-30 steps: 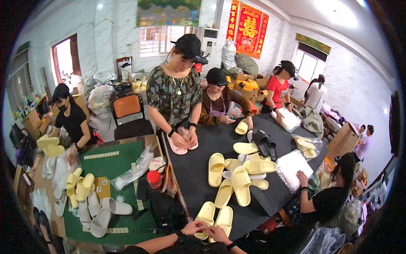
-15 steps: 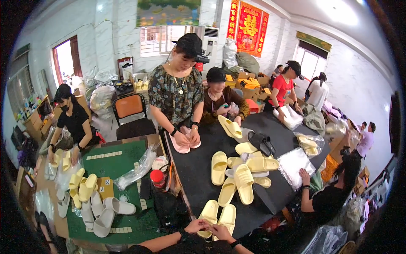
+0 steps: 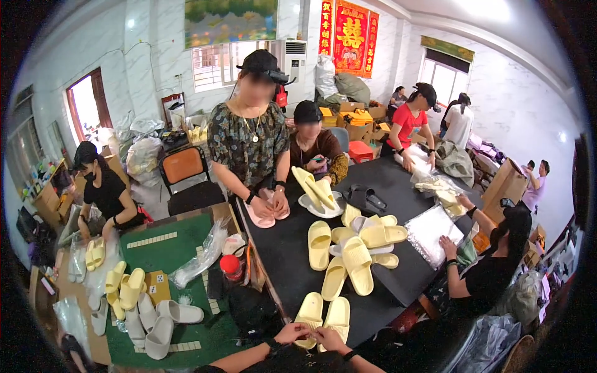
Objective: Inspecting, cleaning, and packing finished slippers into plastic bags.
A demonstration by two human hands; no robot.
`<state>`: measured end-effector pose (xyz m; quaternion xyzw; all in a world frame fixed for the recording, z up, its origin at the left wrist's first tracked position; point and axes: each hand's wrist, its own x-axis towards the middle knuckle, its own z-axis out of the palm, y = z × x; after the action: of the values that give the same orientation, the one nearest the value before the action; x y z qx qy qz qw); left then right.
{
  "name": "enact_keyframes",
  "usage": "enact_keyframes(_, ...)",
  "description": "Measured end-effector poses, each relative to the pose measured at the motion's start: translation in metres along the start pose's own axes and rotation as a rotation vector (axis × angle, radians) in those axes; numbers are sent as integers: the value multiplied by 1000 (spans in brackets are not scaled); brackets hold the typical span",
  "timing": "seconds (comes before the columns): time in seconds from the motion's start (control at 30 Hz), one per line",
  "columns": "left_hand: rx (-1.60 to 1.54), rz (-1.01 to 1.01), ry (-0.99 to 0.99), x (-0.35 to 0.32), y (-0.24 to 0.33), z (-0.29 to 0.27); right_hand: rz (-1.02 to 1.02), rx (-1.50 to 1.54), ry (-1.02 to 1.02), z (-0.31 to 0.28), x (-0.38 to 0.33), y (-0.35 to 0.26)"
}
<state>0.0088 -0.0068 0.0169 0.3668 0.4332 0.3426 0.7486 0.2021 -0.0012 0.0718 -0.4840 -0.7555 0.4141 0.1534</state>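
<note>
A pair of pale yellow slides lies side by side at the near edge of the black table, the left slide [image 3: 309, 309] and the right slide [image 3: 337, 316] with toes pointing away. My left hand [image 3: 291, 334] is closed in a pinch at the heel end of the left slide. Close beside it, my right hand [image 3: 331, 339] has its fingers pinched together by the heel of the right slide. The fingertips of both hands nearly meet. Anything between them is too small to make out.
A pile of yellow slides [image 3: 357, 261] lies ahead on the black table [image 3: 283, 264]. Grey slides [image 3: 160, 337] and a red-lidded jar [image 3: 231, 267] stand left on the green table. Co-workers stand around, one touching pink slides [image 3: 260, 217], another a stack of clear bags [image 3: 433, 231].
The view has shifted slightly. My hands keep their pinch at the slides. At the right, a co-worker's hand now reaches to a bagged pair. Across the table, a yellow pair sits farther left.
</note>
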Motion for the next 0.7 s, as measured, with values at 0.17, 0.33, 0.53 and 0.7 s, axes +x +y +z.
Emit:
enact_keyframes(0.17, 147, 41, 13, -8, 30, 11, -26, 5, 36, -5, 1, 6)
enact_keyframes(0.33, 275, 105, 35, -13, 33, 16, -53, -60, 49, 2, 3, 13)
enact_keyframes(0.53, 155, 35, 72, -22, 18, 6, -70, -57, 66, 14, 13, 42)
enact_keyframes(0.7, 377, 226, 64, -10, -8, -2, -82, -29, 162, 18, -9, 0)
